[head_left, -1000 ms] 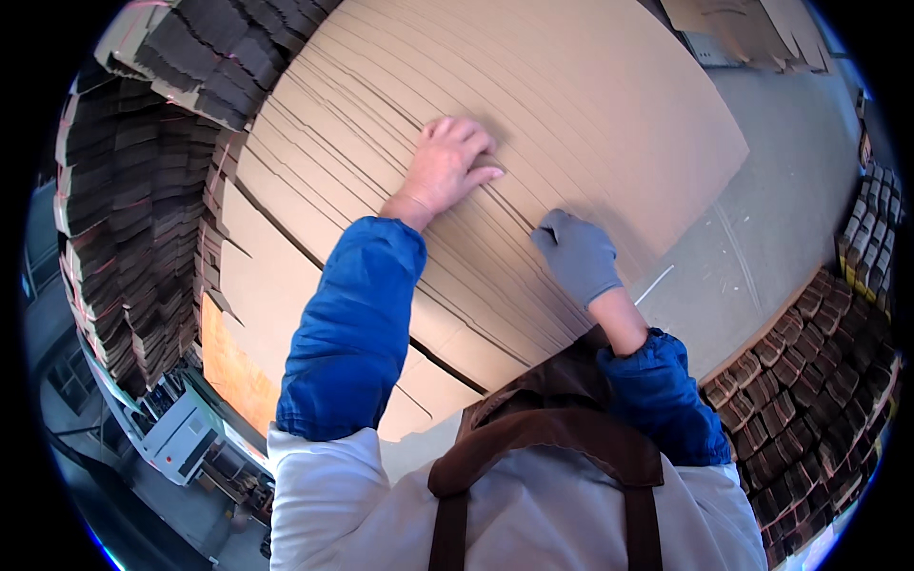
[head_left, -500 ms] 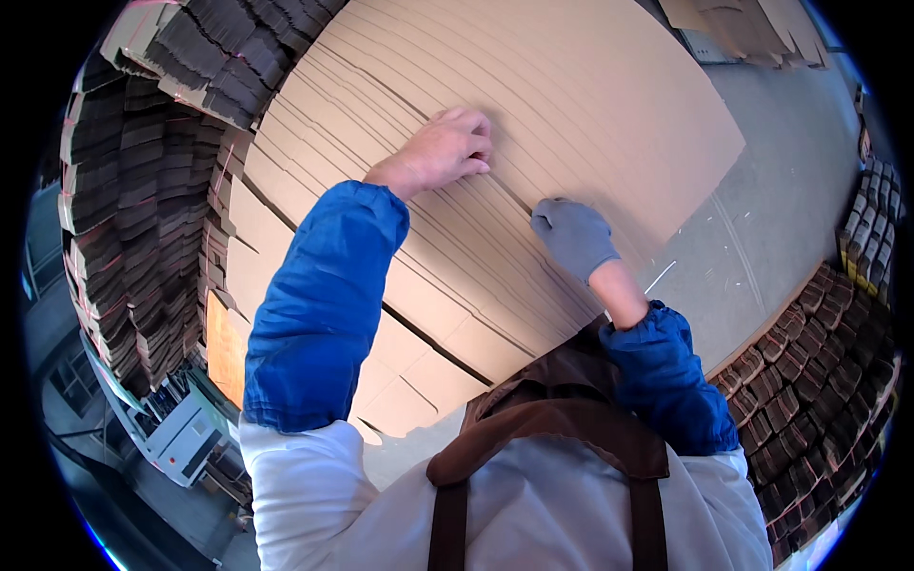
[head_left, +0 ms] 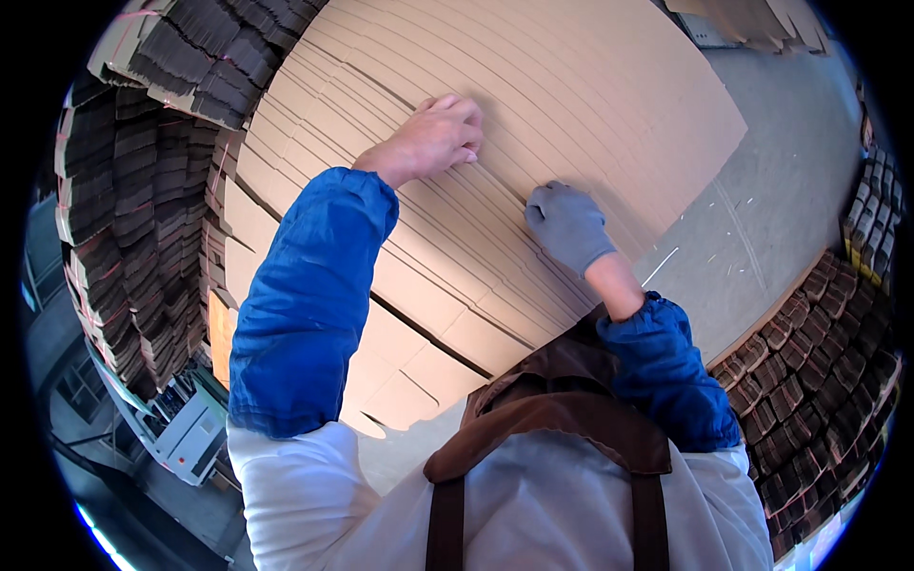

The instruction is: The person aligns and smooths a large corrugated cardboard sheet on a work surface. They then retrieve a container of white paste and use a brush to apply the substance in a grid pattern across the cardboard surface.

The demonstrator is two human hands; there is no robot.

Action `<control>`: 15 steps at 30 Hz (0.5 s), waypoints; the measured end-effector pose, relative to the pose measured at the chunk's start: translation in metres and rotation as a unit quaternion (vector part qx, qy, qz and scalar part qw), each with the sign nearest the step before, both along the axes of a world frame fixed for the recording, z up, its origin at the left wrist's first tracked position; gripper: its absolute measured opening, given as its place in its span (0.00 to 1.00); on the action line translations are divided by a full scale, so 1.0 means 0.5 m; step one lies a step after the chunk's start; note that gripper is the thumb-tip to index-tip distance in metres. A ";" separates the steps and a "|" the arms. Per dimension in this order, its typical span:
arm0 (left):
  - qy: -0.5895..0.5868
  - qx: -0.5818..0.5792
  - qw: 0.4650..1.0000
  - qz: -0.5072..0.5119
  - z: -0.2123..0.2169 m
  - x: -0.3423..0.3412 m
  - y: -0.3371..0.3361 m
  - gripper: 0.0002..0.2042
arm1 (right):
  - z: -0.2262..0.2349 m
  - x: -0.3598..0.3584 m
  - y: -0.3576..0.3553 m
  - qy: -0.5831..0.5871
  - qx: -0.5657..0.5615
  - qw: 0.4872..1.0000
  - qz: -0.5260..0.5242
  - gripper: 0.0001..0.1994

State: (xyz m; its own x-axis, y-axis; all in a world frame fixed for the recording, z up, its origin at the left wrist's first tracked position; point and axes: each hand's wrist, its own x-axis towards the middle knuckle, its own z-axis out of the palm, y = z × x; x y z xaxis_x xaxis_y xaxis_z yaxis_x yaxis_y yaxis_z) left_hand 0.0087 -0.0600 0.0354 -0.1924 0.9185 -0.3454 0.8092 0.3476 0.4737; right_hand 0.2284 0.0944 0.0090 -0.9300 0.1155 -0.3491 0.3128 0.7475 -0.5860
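Observation:
A broad fan of overlapping brown cardboard sheets [head_left: 590,105] lies in front of me, their edges stepped in long slanting lines. My bare left hand [head_left: 440,133] is closed at one of these edges near the middle, fingers curled down and the tips partly hidden. Closer to me and to the right, my right hand [head_left: 568,226] wears a grey glove and is closed on the same line of edges, its thumb side toward the board. Wider gaps show between the sheets on the near left, where cut lines cross the board [head_left: 419,376].
Tall stacks of dark-edged cardboard bundles [head_left: 143,219] rise at the left. More bundles [head_left: 809,381] stand low at the right. A grey-white machine [head_left: 195,433] sits at the lower left. Grey floor [head_left: 762,181] with white scraps lies right of the sheets. Other cardboard [head_left: 752,24] is at the far right.
Both hands have shifted slightly away from me and to the left, still closed at the sheet edges. The whole view has also moved a little.

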 end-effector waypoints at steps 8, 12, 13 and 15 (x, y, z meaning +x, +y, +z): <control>0.003 0.037 0.999 0.004 -0.018 -0.002 -0.014 0.04 | -0.001 -0.005 -0.005 -0.007 -0.005 1.000 -0.021 0.11; 0.006 0.042 0.999 0.012 -0.022 -0.001 -0.015 0.04 | -0.005 -0.007 -0.005 -0.014 0.003 1.000 -0.019 0.11; 0.007 0.042 0.999 0.014 -0.022 0.000 -0.015 0.04 | -0.006 -0.007 -0.005 -0.014 0.008 1.000 -0.018 0.11; 0.014 0.058 0.998 0.010 -0.025 0.002 -0.015 0.05 | -0.013 -0.006 -0.006 -0.012 0.020 1.000 -0.014 0.11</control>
State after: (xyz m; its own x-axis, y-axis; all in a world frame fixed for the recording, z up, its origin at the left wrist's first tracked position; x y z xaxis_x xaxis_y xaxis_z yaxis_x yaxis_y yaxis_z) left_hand 0.0094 -0.0677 0.0230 -0.2190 0.9478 -0.2318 0.8166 0.3081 0.4882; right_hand 0.2256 0.0915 0.0027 -0.9177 0.1551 -0.3657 0.3470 0.7613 -0.5477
